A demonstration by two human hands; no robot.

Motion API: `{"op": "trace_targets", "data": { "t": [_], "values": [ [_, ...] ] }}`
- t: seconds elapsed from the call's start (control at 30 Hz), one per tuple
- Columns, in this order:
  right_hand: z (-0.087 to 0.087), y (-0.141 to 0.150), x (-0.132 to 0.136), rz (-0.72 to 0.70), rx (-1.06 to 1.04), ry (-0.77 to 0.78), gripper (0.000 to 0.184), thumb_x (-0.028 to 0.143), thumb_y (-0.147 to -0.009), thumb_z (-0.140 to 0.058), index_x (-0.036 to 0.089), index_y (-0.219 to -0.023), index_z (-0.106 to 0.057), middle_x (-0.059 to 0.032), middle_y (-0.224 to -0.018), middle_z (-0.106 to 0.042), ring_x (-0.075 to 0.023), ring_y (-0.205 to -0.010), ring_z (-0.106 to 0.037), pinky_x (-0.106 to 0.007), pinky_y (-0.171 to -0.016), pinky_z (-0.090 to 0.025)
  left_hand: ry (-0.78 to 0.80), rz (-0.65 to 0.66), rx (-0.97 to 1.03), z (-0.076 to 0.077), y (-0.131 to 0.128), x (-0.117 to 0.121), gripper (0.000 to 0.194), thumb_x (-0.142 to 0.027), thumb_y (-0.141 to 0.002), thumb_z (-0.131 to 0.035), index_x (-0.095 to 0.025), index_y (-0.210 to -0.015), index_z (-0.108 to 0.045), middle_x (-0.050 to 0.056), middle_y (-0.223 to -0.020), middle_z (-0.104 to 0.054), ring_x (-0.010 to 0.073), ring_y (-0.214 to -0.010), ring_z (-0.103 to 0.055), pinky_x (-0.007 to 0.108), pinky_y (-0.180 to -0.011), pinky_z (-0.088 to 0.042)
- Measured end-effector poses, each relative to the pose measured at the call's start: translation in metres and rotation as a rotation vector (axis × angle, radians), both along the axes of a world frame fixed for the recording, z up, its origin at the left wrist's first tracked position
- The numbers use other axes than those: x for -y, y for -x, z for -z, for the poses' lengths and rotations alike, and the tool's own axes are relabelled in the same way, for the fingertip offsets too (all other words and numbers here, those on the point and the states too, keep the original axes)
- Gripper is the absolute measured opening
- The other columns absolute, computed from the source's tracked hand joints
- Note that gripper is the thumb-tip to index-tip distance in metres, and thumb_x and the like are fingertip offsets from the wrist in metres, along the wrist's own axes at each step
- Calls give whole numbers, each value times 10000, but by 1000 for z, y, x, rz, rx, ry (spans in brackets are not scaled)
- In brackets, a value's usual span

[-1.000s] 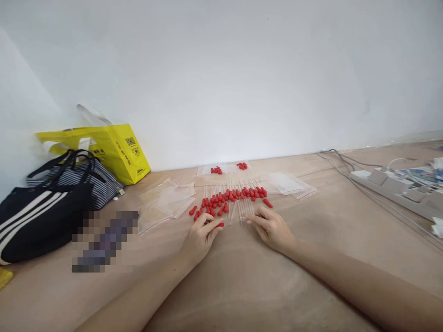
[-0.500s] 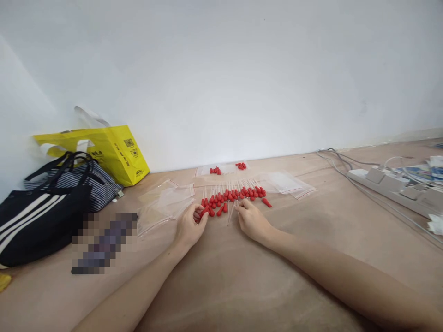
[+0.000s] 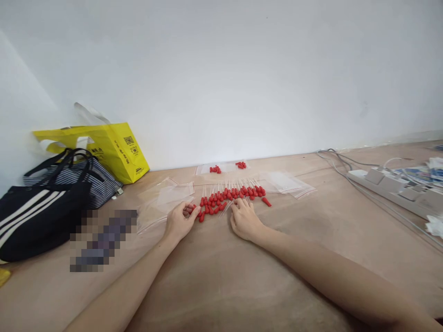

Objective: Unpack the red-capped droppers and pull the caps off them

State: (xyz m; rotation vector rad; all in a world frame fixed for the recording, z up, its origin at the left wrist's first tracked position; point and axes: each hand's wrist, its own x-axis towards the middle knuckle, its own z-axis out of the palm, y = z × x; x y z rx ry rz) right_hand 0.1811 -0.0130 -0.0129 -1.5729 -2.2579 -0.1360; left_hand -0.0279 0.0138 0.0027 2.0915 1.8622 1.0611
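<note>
Red bulbs [image 3: 218,196], too crowded to count, lie between and beyond the separated left hand [image 3: 180,221] and right hand [image 3: 245,221]; whether either grips something cannot be told. One loose bulb [image 3: 266,202] lies at right.

L hand [image 3: 180,221] & R hand [image 3: 246,220] both bare, fingers slim, nails too sm. to make out. L forearm [image 3: 129,272] bare, w/ 1 tiny dk spot [image 3: 159,246] nr wrist. R forearm [image 3: 321,263] also bare, smooth, tapering twd wrist.
</note>
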Motion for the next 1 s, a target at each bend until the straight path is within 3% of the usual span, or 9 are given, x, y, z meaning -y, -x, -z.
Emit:
{"op": "trace_targets", "data": {
  "t": [0.17,0.3,0.47,0.63,0.77,0.83,1.0],
  "values": [
    [3,-6,5,-45,-63,-67,246,288,-819,-400,134,-942,-546,-127,-994,-529,-248,-941,-418,-368,-730,-304,-90,-34,-211,-7,-3,-9,220,-390,-686,-505,-195,-745,-587,39,-725,-610,208,-751,-554,321,-703,-422],
    [4,-19,16,-111,-141,-143,203,262,-797,-449,153,-934,-552,-99,-992,-546,-220,-903,-444,-361,-738,-288,4,-99,-422,-14,-11,-23,193,-385,-637,-529,-230,-681,-636,75,-815,-591,292,-863,-512,416,-738,-391],
    [6,-48,33,-183,-200,-201,139,212,-787,-468,181,-877,-570,-60,-909,-573,-185,-865,-464,-363,-782,-259,78,-145,-439,-13,-19,-37,215,-389,-628,-522,-222,-573,-645,104,-823,-591,332,-890,-498,453,-730,-384],
    [6,-65,36,-154,-218,-182,126,186,-785,-467,187,-841,-580,-45,-870,-591,-181,-865,-465,-378,-809,-244,72,-195,-411,-20,-17,-37,251,-368,-665,-488,-202,-541,-629,117,-827,-594,335,-871,-503,448,-708,-390],
    [6,-65,31,-168,-231,-201,137,181,-786,-463,193,-848,-585,-43,-856,-589,-178,-853,-476,-387,-814,-256,-89,-225,-409,-32,-17,-18,164,-297,-653,-503,-190,-587,-608,93,-866,-582,307,-903,-484,427,-747,-377],
    [6,-65,30,-195,-248,-238,163,183,-784,-463,191,-901,-576,-58,-889,-581,-183,-860,-481,-383,-805,-281,-217,-131,-415,-34,-22,-1,116,-258,-638,-513,-187,-598,-595,73,-832,-579,272,-866,-493,397,-740,-374],
    [5,-70,32,-311,-261,-317,266,221,-780,-481,177,-1040,-515,-96,-979,-545,-201,-895,-482,-361,-782,-354,-310,396,-434,-21,-44,45,60,-212,-644,-508,-191,-638,-564,41,-802,-586,204,-806,-502,370,-749,-340]
  ]
}}
